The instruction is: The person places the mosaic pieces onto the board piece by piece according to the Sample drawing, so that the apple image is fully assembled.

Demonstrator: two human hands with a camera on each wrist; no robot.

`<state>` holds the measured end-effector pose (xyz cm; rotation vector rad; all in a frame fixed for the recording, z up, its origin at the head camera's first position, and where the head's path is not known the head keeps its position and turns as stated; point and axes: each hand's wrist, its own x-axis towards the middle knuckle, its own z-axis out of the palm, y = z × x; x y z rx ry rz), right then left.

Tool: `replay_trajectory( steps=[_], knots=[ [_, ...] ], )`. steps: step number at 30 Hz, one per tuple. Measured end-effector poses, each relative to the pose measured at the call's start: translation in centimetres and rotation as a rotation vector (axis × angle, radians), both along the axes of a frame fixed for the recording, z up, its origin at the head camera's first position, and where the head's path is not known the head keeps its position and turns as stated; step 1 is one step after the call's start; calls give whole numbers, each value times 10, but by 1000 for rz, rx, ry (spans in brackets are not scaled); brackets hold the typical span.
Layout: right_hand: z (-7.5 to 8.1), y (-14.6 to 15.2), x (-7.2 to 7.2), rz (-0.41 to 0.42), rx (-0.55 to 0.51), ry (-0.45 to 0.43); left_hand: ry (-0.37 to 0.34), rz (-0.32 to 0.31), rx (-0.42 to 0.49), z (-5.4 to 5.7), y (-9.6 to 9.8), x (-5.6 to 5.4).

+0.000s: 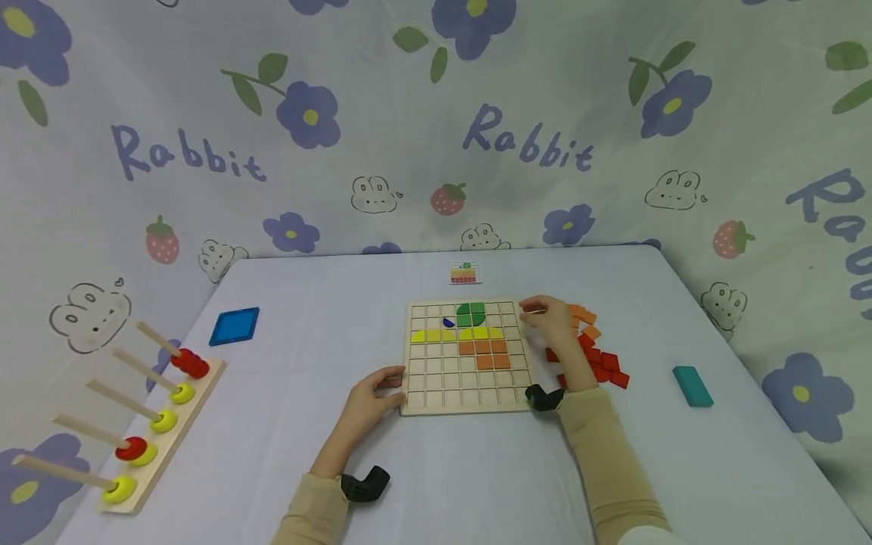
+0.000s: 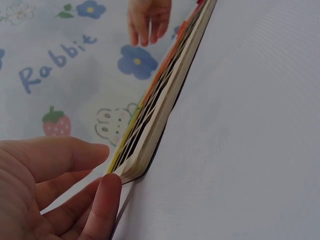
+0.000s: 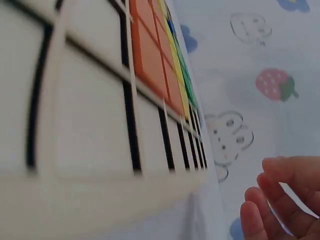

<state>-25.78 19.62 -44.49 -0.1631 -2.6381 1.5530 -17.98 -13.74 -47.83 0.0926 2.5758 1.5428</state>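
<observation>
A wooden grid board [image 1: 434, 382] lies on the table, bearing a row of yellow tiles [image 1: 434, 335], several orange tiles [image 1: 483, 347], green pieces [image 1: 470, 314] and a small blue piece [image 1: 447, 322]. Beside the board's left edge is my left hand [image 1: 371, 397], its fingertips [image 2: 111, 182] right at the board's corner in the left wrist view. My right hand [image 1: 550, 319] hovers at the upper right corner of the board, near loose orange tiles [image 1: 582, 313]. Its fingers [image 3: 280, 172] bend loosely in the right wrist view, with nothing visible between them.
Loose red tiles [image 1: 601, 363] lie right of the board. A picture card [image 1: 465, 272] is behind it. A peg stand [image 1: 170, 446] with red and yellow rings and a blue tray [image 1: 235, 326] are at left; a teal block [image 1: 692, 386] lies at right.
</observation>
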Motion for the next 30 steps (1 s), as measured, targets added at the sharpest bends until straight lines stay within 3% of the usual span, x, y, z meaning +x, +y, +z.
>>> replay_trajectory(
  steps=[5,11,19,24,30],
  knots=[
    [-11,46,-2,-47,-23,28,-1,8,-10,1,-2,2],
    [-22,77,0,-104,9,-27,3,5,-1,2,-3,4],
    [-25,88,0,-34,156,-60,5,3,17,0,-4,5],
    [-23,88,0,-45,233,-41,-2,8,23,1,-2,4],
    [-17,82,3,-73,186,38,9,-3,19,0,0,2]
  ],
)
